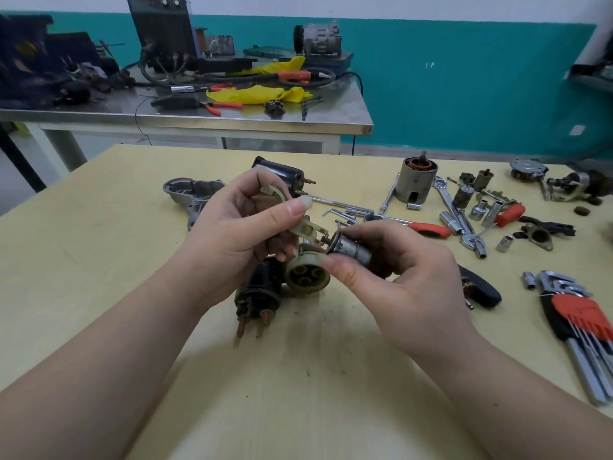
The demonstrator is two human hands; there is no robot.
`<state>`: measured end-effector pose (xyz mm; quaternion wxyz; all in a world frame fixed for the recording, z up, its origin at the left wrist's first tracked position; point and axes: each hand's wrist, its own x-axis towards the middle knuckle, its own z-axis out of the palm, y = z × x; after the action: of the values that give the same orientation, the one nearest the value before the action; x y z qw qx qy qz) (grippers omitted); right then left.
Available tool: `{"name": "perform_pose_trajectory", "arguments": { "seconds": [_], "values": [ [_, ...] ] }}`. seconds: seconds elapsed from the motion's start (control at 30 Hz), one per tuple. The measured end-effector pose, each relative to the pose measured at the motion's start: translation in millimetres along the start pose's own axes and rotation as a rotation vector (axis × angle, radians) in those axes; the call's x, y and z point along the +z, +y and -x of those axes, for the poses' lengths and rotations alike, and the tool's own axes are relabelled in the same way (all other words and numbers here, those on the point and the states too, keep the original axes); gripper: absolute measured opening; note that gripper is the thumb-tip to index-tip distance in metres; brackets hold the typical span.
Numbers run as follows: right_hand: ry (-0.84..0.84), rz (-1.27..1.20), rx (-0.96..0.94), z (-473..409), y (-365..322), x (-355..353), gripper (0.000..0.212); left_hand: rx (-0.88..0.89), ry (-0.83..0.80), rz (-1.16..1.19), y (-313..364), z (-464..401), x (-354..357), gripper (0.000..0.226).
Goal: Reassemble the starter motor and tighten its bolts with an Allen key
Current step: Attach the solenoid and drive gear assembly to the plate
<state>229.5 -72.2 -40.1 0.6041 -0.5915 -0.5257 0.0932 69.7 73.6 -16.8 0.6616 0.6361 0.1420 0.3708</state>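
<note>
My left hand (pixel 238 227) pinches a cream plastic shift fork (pixel 306 227) between thumb and fingers, above the table. My right hand (pixel 398 277) grips the metal pinion drive (pixel 353 249), its toothed end facing the fork. Just below them sits a cream planetary gear housing (pixel 306 275) with small dark gears showing. A black solenoid (pixel 257 295) with copper terminals lies beneath my left hand. The motor body with copper windings (pixel 416 180) stands upright at the back right. A grey aluminium nose housing (pixel 194 194) lies behind my left hand. A set of Allen keys (pixel 577 320) in a red holder lies at the right.
Sockets, a ratchet, wrenches and a red-handled screwdriver (pixel 428 229) are scattered across the right of the yellow table (pixel 99 260). Another black cylindrical part (pixel 282 175) lies at the back. Behind stands a steel bench (pixel 199 117) loaded with tools, cables and yellow cloth.
</note>
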Motion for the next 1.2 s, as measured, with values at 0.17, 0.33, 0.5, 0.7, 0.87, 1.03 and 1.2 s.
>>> {"name": "perform_pose_trajectory", "arguments": {
  "seconds": [0.17,0.33,0.5,0.7,0.87,1.03,1.2],
  "values": [
    [0.006,0.013,0.008,-1,1,-1,0.031,0.004,0.005,-0.072,-3,-2,-4,0.031],
    [0.002,0.039,0.008,-1,2,0,0.029,-0.004,-0.009,-0.068,-3,-1,-3,0.031],
    [-0.007,0.047,0.023,-2,5,-1,0.032,-0.032,-0.02,-0.035,-1,0,-2,0.014],
    [-0.093,-0.051,0.083,-4,7,-1,0.027,-0.105,-0.096,0.012,3,0,-7,0.025],
    [-0.166,-0.198,0.154,-3,5,2,0.018,-0.096,-0.083,-0.143,0,-3,-12,0.03],
    [-0.179,-0.33,0.205,-3,-2,2,0.013,-0.114,-0.092,-0.112,1,-4,-16,0.034],
    [-0.253,-0.502,0.25,-4,-4,6,0.014,-0.255,-0.169,0.07,-2,-4,-12,0.031]
  ]
}}
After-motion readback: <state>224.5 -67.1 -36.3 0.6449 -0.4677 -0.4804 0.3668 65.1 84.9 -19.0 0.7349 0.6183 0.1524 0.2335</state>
